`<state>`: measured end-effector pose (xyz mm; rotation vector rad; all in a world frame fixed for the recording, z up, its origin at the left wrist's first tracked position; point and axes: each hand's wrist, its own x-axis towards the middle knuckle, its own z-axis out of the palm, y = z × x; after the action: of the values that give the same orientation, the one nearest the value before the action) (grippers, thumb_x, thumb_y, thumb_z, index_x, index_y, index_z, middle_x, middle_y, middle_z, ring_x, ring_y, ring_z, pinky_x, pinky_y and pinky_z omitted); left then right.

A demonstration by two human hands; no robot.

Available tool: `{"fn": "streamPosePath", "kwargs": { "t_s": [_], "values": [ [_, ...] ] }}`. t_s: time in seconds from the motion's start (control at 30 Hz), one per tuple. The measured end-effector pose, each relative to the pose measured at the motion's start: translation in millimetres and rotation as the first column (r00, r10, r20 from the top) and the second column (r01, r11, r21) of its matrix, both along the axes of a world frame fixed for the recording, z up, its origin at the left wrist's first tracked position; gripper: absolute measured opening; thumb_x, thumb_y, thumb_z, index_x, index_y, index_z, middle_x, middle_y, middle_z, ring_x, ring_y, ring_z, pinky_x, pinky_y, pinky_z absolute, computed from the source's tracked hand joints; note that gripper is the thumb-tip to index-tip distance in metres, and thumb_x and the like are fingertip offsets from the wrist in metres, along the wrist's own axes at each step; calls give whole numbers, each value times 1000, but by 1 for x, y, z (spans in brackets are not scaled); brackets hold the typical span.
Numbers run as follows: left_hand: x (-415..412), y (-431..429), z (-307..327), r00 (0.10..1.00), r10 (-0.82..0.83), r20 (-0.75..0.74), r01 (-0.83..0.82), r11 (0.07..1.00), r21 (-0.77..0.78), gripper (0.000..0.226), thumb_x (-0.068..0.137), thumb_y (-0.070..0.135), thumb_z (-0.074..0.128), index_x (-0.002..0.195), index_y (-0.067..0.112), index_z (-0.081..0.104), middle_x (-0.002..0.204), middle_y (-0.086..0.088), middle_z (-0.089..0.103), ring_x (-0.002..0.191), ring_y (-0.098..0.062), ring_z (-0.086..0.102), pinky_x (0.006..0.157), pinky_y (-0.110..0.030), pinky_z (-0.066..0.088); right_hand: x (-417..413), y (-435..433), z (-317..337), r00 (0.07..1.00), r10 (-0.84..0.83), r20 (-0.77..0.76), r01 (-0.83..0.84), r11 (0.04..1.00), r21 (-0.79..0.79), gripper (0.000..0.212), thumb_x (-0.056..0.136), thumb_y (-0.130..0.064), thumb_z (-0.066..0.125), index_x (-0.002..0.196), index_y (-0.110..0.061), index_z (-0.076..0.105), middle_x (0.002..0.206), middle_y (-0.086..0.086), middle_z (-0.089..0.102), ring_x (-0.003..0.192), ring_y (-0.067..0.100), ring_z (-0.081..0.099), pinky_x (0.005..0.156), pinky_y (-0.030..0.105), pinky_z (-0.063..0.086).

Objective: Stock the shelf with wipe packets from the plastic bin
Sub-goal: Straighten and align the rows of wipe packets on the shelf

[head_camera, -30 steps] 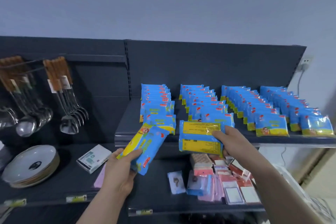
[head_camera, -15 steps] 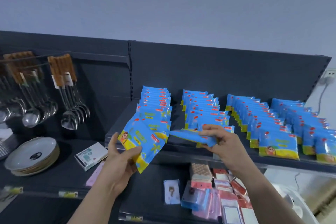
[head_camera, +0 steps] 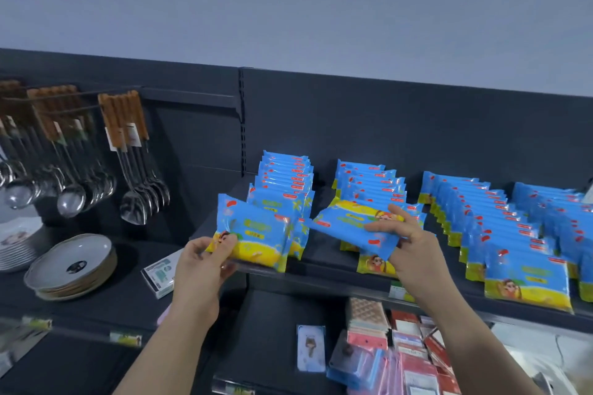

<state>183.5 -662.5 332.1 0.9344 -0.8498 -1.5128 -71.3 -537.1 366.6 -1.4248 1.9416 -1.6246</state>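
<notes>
Pinched by the left hand point(head_camera: 205, 261) at its bottom-left corner is one packet point(head_camera: 253, 232), thumb on the yellow front, fingers curled behind. It's held upright, face forward, right at the front edge of the shelf point(head_camera: 321, 268), at the head of the leftmost row point(head_camera: 287, 183). Whether it's actually resting on the shelf can't be told. A second packet point(head_camera: 351, 228) is gripped by the right hand point(head_camera: 415, 250), thumb and fingers clamped over its right end. That one is tilted almost flat, face up, and is held over the front of the next row point(head_camera: 369, 183), above an upright packet already stood there. Two more rows point(head_camera: 481, 218) are lined up further right on the same shelf, all upright and facing forward. Off to the left, ladles point(head_camera: 138, 199) are hung on hooks, plates point(head_camera: 72, 266) are stacked under them, and a small box point(head_camera: 158, 272) is laid near the left wrist. Small carded items point(head_camera: 369, 321) are spread on the lower shelf point(head_camera: 272, 324).
</notes>
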Motion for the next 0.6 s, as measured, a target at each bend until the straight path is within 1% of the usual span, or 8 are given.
{"fn": "streamPosePath", "kwargs": {
  "t_s": [0.07, 0.13, 0.23, 0.3, 0.4, 0.43, 0.5, 0.6],
  "values": [
    [-6, -13, 0, 999, -20, -40, 19, 1000, -10, 25, 84, 5, 68, 85, 12, 45, 98, -10, 63, 69, -14, 63, 61, -22, 57, 0, -5, 2, 999, -45, 22, 45, 999, 6, 58, 77, 14, 62, 78, -43, 73, 143, 2, 43, 131, -1, 36, 73, 39, 57],
    [-16, -26, 0, 996, -88, 24, 89, 995, -43, 27, 82, 0, 68, 96, 10, 47, 97, -9, 65, 68, -15, 67, 61, -24, 58, 3, -10, 5, 997, -64, 34, 64, 998, -9, 47, 77, 9, 67, 78, -37, 75, 142, 4, 45, 135, 4, 33, 68, 29, 57],
    [-31, -43, -2, 936, -171, 308, 215, 970, -112, 29, 81, 0, 69, 105, 11, 55, 100, -6, 68, 81, -22, 70, 61, -27, 58, 5, -20, 8, 995, -91, 42, 91, 996, -19, 48, 79, 8, 65, 77, -40, 74, 141, 5, 45, 137, 5, 31, 64, 14, 52],
    [-35, -57, -2, 807, -115, 579, 238, 961, -140, 16, 80, 9, 68, 93, 12, 59, 94, -5, 69, 76, -20, 67, 59, -29, 55, 6, -26, 7, 994, -109, 32, 109, 994, 2, 53, 81, 6, 63, 81, -45, 72, 142, 2, 44, 137, 2, 28, 69, 17, 52],
    [-33, -77, 1, 512, -74, 856, 305, 947, -101, 19, 76, 26, 70, 87, 18, 57, 85, 2, 64, 70, -14, 59, 56, -27, 42, 10, -31, 9, 993, -111, 36, 110, 993, 36, 50, 85, 8, 56, 86, -39, 73, 142, -3, 44, 139, -2, 23, 88, 40, 51],
    [-33, -81, 4, 449, -102, 888, 338, 939, -63, 22, 75, 30, 71, 88, 19, 57, 86, 3, 64, 73, -13, 59, 57, -27, 41, 13, -32, 11, 993, -108, 45, 106, 993, 53, 52, 85, 11, 52, 87, -37, 73, 141, -4, 45, 139, -2, 21, 92, 41, 49],
    [-34, -89, 13, 358, -173, 917, 416, 909, 9, 20, 75, 31, 71, 87, 22, 58, 85, 5, 65, 78, -14, 62, 62, -28, 45, 18, -34, 14, 990, -109, 90, 102, 992, 76, 55, 80, 14, 45, 90, -33, 72, 143, -3, 42, 140, -1, 19, 88, 31, 47],
    [-39, -103, 25, 291, -269, 918, 502, 860, 93, 19, 72, 24, 72, 87, 20, 62, 88, 2, 69, 82, -15, 66, 77, -33, 55, 25, -37, 16, 970, -61, 237, 57, 998, 24, 40, 80, 5, 46, 88, -26, 71, 140, 0, 47, 141, 10, 26, 80, 21, 43]
  ]
}}
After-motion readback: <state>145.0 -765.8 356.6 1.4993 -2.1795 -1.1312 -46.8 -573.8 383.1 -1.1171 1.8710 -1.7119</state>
